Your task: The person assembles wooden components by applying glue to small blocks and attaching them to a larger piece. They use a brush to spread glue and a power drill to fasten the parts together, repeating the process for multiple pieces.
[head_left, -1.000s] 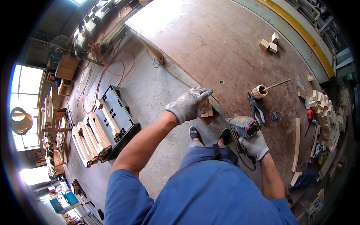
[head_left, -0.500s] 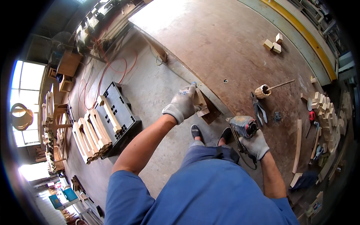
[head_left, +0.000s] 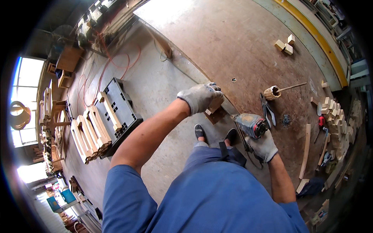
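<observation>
My left hand (head_left: 199,98), in a pale work glove, reaches to the table edge with its fingers curled over a light wooden block (head_left: 216,103). The fingertips' undersides are hidden. A darker wooden piece (head_left: 215,115) sits just below that block. In my gloved right hand (head_left: 263,146) is a worn grey nail gun (head_left: 250,125) with a red and black rear cap, its nose pointing left toward the wood. Right of the tool, pliers (head_left: 267,110) lie on the worktable (head_left: 217,50). Beyond them stands a crusted pot (head_left: 272,93) with a stick in it.
Small wood blocks (head_left: 285,46) sit at the far right, and more are piled at the right edge (head_left: 334,114). A curved strip (head_left: 305,151) lies nearer. On the left, wooden frames (head_left: 90,134) rest against a black crate (head_left: 116,105). Red hoses (head_left: 104,75) cross the floor.
My left hand has moved right and its fingers have curled over the wooden block. The nail gun in my right hand has shifted slightly up and left.
</observation>
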{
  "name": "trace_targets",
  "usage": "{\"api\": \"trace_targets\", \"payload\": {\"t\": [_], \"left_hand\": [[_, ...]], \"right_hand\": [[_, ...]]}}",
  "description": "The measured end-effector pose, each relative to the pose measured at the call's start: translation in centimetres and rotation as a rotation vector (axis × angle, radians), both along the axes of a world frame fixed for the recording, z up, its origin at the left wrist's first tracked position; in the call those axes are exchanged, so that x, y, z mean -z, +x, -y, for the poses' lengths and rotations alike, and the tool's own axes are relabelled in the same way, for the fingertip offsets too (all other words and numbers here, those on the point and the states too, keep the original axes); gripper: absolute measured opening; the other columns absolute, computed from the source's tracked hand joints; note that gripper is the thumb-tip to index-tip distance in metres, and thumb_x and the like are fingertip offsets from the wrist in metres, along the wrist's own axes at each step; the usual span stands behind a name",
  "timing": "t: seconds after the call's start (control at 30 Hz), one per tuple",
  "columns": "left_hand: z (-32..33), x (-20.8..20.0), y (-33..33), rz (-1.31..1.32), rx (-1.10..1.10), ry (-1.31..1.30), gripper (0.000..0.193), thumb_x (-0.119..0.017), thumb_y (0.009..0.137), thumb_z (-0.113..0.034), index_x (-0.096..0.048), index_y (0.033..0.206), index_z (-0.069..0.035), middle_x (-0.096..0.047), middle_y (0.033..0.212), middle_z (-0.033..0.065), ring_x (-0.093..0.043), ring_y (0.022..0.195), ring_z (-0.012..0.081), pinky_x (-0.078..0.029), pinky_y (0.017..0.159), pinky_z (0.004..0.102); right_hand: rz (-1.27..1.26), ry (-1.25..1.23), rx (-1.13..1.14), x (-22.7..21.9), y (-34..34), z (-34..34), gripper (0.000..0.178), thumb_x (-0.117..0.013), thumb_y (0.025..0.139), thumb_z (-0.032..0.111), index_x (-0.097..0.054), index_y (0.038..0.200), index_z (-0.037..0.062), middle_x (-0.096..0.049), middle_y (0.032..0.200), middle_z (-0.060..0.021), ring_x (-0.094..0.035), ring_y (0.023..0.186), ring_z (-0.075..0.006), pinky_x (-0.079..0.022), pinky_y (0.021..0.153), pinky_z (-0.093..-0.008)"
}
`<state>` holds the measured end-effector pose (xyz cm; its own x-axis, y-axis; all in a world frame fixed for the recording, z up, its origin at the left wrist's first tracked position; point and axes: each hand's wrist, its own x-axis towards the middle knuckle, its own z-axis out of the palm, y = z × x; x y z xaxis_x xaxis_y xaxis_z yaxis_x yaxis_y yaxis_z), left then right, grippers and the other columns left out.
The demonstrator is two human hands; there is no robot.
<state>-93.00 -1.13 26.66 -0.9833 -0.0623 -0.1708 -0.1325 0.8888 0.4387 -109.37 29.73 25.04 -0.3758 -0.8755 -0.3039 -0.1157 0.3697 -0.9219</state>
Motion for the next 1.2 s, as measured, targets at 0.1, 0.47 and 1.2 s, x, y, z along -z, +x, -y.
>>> {"api": "trace_targets", "payload": {"t": [0.1,0.47,1.2], "left_hand": [[1.4,0.4,-0.4,0.063,0.083,-0.004,0.057,-0.071,0.077,0.002,-0.065,0.133,-0.011,-0.062,0.141,0.0151,-0.058,0.132,0.0375,-0.050,0.111,0.0410],[2.8,0.9,0.1,0.031,0.001,0.032,0.062,-0.079,0.075,-0.007,-0.063,0.135,-0.014,-0.064,0.131,0.0139,-0.063,0.122,0.0380,-0.053,0.105,0.0439],[2.3,0.7,0.1,0.033,-0.020,0.020,0.063,-0.080,0.075,-0.005,-0.063,0.135,-0.013,-0.065,0.131,0.0137,-0.063,0.123,0.0376,-0.053,0.106,0.0430]], "right_hand": [[-0.104,-0.057,-0.046,0.1,0.2,0.7,0.028,-0.075,0.084,0.011,-0.075,0.110,-0.0001,-0.079,0.099,-0.0150,-0.077,0.097,-0.0222,-0.059,0.086,-0.0380],[-0.338,-0.030,-0.186,-1.4,1.6,4.6,0.019,-0.073,0.086,0.020,-0.075,0.096,0.0042,-0.075,0.085,-0.0187,-0.076,0.087,-0.0368,-0.060,0.076,-0.0445],[-0.452,0.080,-0.250,-2.1,1.7,7.0,0.023,-0.072,0.084,0.025,-0.075,0.093,0.0038,-0.076,0.085,-0.0199,-0.076,0.087,-0.0356,-0.061,0.078,-0.0452]]}}
